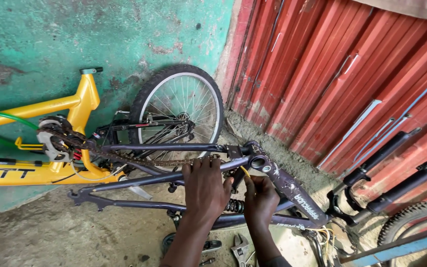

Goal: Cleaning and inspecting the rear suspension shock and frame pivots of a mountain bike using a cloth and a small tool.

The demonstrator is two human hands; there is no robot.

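Dark purple bike frame (292, 190) is laid across the dirt floor, long axis left-right, bottom bracket shell (259, 161) facing up. Left hand (204, 190) is clamped on a frame tube; right hand (260, 200) pinches a thin yellow piece (244, 171). Risk judged: fingers slipping into the chain (164, 162)

Dark purple bicycle frame (292, 188), upside down beside the yellow frame (35, 173).
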